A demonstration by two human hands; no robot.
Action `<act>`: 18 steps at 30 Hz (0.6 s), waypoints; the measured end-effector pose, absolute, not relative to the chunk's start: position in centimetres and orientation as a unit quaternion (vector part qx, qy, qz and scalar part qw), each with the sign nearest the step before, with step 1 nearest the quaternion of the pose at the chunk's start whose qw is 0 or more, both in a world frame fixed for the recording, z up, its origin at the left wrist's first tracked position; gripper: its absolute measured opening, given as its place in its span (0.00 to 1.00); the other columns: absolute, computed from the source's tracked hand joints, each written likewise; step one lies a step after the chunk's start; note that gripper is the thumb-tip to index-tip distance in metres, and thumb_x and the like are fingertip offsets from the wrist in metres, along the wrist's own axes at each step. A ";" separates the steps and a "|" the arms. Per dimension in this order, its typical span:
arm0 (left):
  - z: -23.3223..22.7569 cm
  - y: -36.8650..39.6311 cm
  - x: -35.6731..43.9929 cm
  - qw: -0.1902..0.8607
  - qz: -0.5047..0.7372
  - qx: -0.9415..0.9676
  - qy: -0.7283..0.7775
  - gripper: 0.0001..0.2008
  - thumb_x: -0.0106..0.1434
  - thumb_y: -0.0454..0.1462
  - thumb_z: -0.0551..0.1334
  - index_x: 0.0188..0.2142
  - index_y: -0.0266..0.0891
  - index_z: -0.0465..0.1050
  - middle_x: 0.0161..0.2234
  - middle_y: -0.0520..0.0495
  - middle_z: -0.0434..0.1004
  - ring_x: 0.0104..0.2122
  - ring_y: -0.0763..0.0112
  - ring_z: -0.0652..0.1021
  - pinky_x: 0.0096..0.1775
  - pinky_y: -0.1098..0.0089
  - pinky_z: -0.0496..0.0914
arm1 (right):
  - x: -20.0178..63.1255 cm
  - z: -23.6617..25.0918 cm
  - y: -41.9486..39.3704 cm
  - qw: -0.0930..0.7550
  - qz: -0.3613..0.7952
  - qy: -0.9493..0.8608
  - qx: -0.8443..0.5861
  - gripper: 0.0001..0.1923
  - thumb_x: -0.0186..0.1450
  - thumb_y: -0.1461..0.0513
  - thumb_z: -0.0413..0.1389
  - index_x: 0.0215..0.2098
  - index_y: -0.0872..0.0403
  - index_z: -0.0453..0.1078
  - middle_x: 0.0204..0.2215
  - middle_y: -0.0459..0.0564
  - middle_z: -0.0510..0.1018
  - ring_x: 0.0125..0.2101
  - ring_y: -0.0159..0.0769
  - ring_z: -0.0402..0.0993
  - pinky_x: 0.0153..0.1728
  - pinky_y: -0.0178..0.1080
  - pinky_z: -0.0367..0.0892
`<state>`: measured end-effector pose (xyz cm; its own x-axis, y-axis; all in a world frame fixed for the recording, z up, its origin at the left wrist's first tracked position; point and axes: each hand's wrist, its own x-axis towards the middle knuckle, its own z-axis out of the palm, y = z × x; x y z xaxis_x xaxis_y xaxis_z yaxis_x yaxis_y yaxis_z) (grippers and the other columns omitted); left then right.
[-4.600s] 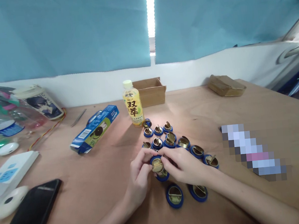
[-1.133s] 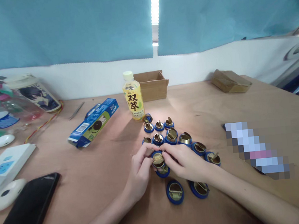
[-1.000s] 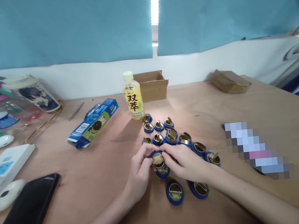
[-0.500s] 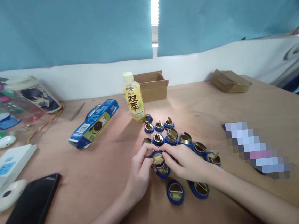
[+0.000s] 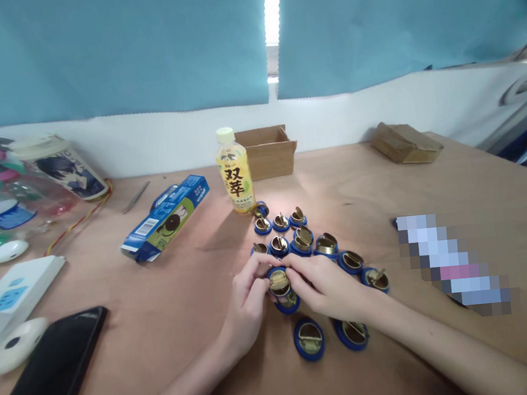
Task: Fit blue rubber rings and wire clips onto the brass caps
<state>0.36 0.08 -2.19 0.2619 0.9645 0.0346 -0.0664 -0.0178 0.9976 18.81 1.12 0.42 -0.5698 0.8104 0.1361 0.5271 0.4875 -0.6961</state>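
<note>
Near the middle of the table, my left hand [image 5: 249,300] and my right hand [image 5: 329,283] meet around a round blue-rimmed disc with a gold metal clip on its back [image 5: 279,280]. Fingers of both hands pinch its edges, left and right. Directly below it lies another blue-rimmed disc [image 5: 287,304], partly covered by the held one. Several more of the same kind are spread beyond my hands, some with the clip raised, such as the disc [image 5: 298,218]. Closer to me are two more, a disc [image 5: 310,339] and a disc [image 5: 352,333], the latter beside my right wrist.
A yellow drink bottle [image 5: 236,178] stands before an open cardboard box [image 5: 267,160]. Left are a blue carton [image 5: 166,221], tweezers [image 5: 136,197], a black phone [image 5: 48,376] and clear bottles. At right lie a folded cardboard box [image 5: 406,142] and a blurred-out item [image 5: 451,264].
</note>
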 end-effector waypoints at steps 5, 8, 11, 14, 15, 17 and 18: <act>-2.4 0.1 0.3 0.574 0.452 0.552 0.403 0.11 0.62 0.32 0.54 0.41 0.39 0.71 0.30 0.51 0.74 0.28 0.69 0.72 0.30 0.72 0.69 | 18.8 0.4 1.1 0.231 0.307 -0.832 -0.401 0.10 0.73 0.65 0.45 0.40 0.55 0.69 0.31 0.50 0.79 0.30 0.36 0.76 0.32 0.35 0.66; -2.2 0.0 0.3 0.574 0.451 0.550 0.406 0.10 0.62 0.32 0.54 0.41 0.39 0.71 0.30 0.50 0.74 0.28 0.69 0.72 0.29 0.72 0.69 | 18.9 0.5 1.1 0.230 0.307 -0.832 -0.400 0.10 0.73 0.65 0.45 0.40 0.54 0.69 0.31 0.50 0.79 0.30 0.36 0.76 0.32 0.35 0.66; -2.1 0.0 0.3 0.570 0.451 0.553 0.407 0.10 0.61 0.32 0.54 0.41 0.39 0.71 0.30 0.50 0.75 0.28 0.68 0.72 0.29 0.72 0.69 | 18.8 0.5 1.1 0.229 0.305 -0.833 -0.400 0.10 0.73 0.65 0.45 0.40 0.55 0.68 0.31 0.50 0.79 0.30 0.36 0.76 0.32 0.35 0.66; -2.2 0.0 0.4 0.566 0.452 0.558 0.405 0.11 0.61 0.32 0.53 0.41 0.39 0.71 0.31 0.49 0.75 0.28 0.68 0.71 0.29 0.72 0.69 | 18.8 0.6 1.1 0.229 0.302 -0.834 -0.401 0.10 0.73 0.66 0.45 0.40 0.55 0.68 0.32 0.50 0.79 0.31 0.36 0.76 0.32 0.35 0.65; -2.2 0.0 0.4 0.565 0.452 0.559 0.404 0.11 0.61 0.32 0.53 0.41 0.39 0.71 0.31 0.50 0.75 0.28 0.69 0.71 0.30 0.72 0.69 | 18.8 0.6 1.1 0.230 0.301 -0.834 -0.401 0.10 0.73 0.66 0.45 0.39 0.55 0.68 0.32 0.51 0.79 0.31 0.36 0.76 0.32 0.36 0.65; -2.3 0.0 0.4 0.564 0.453 0.560 0.404 0.11 0.62 0.32 0.53 0.41 0.39 0.71 0.31 0.50 0.75 0.28 0.69 0.71 0.29 0.72 0.68 | 18.7 0.7 1.0 0.230 0.298 -0.834 -0.403 0.11 0.73 0.65 0.45 0.39 0.55 0.68 0.33 0.51 0.80 0.31 0.36 0.76 0.32 0.36 0.65; -2.3 0.0 0.4 0.564 0.453 0.560 0.404 0.11 0.62 0.31 0.53 0.41 0.39 0.71 0.31 0.50 0.75 0.28 0.69 0.71 0.29 0.72 0.68 | 18.7 0.7 1.0 0.229 0.297 -0.835 -0.404 0.11 0.73 0.65 0.45 0.39 0.55 0.68 0.33 0.51 0.80 0.31 0.36 0.76 0.32 0.36 0.65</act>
<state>0.36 0.00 -2.31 0.2641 0.9631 0.0520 -0.0582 -0.0379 0.9976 18.73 1.01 0.71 -0.5697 0.8095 0.1418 0.5377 0.4976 -0.6806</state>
